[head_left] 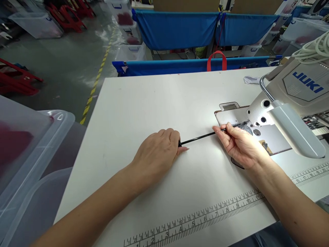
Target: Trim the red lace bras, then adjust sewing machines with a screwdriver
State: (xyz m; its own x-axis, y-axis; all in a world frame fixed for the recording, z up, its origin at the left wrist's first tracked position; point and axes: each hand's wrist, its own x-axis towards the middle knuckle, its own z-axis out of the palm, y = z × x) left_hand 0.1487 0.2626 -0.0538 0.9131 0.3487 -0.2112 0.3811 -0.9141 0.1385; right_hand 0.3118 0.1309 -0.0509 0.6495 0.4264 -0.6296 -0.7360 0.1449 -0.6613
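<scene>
A thin black cord point(197, 138) is stretched in a straight line above the white sewing table. My left hand point(160, 147) is closed on its left end, where a small dark bit shows beside the thumb. Farther right, my right hand point(238, 140) pinches the cord between thumb and fingers, palm turned up. Beyond that hand the cord reaches the needle area of the sewing machine point(293, 92). A dark loop point(236, 163) shows under my right hand; whether it belongs to the cord I cannot tell.
A lamp point(295, 127) hangs over the machine's metal plate point(276, 140). A printed ruler point(205, 218) runs along the front of the table point(128, 113). Clear plastic bins point(59, 123) stand at the left, and a blue cloth trough point(164, 68) lies behind the table.
</scene>
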